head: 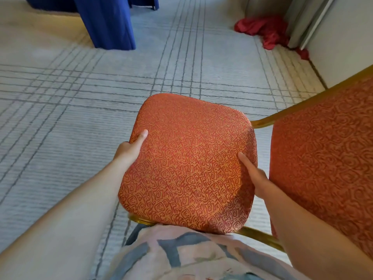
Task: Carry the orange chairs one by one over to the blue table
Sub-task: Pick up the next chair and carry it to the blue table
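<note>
A: Risk from here?
B: I judge the chair (pixel 187 158) heavy to the right. Its backrest (pixel 323 158) hangs out past the right hand (pixel 256 178), so it could twist loose. The chair's legs are hidden below the seat (pixel 181 195), so they may catch the carrier's stride.
A: Grip?
B: Both hands are clamped on the seat edges. Left hand (pixel 129 150): thumb on top, fingers under and out of sight. I read the right hand the same on the opposite edge. The chair looks lifted off the carpet (pixel 60 98), close against the body.
A: Ahead?
B: Red cloth (pixel 266 31) heaped by the wall (pixel 343 47), right. Blue table (pixel 107 21) far left, well apart from the chair.
</note>
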A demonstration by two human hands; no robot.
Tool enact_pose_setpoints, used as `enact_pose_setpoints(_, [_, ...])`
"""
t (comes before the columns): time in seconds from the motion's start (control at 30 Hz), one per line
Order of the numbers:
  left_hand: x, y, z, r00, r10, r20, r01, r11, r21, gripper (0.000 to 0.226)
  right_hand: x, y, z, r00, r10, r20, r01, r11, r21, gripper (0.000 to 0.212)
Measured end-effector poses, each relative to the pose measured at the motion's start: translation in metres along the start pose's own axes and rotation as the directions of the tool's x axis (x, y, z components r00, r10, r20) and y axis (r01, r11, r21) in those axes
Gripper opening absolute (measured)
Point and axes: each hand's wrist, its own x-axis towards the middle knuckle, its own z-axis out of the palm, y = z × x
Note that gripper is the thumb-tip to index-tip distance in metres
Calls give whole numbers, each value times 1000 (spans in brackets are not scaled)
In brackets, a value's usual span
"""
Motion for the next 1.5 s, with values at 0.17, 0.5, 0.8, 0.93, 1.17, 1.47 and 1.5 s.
enact_pose_setpoints(0.17, [74, 46, 8, 999, -45, -4, 45, 999, 30, 126, 65, -44, 33, 998, 48, 32, -49, 999, 10, 104])
enact_pose_setpoints(0.5, [279, 177, 30, 998, -17, 59, 14, 999, 52, 117, 215, -188, 125, 998, 63, -8, -63, 997, 35, 110])
enact_pose_setpoints(0.8, [451, 320, 18, 992, 125, 4, -125, 992, 15, 106, 322, -353, 208, 998, -30, -59, 33, 997, 63, 109])
enact_pose_setpoints(0.93, [531, 358, 28, 996, 84, 35, -84, 996, -2, 112, 381, -406, 238, 998, -3, -65, 6, 999, 45, 110])
enact_pose_setpoints(1.17, [680, 451, 62, 999, 37, 7, -37, 999, -12, 110, 522, -535, 291, 999, 7, -49, -7, 1000, 1, 91])
enact_pose_setpoints(1.47, [824, 561, 73, 999, -53, -1, 52, 997, -49, 125, 655, -678, 353, 999, 47, 15, -46, 998, -49, 101])
enact_pose_setpoints(1.5, [841, 570, 73, 998, -59, -7, 59, 997, -52, 126, 670, -690, 363, 998, 56, 32, -55, 997, -56, 102])
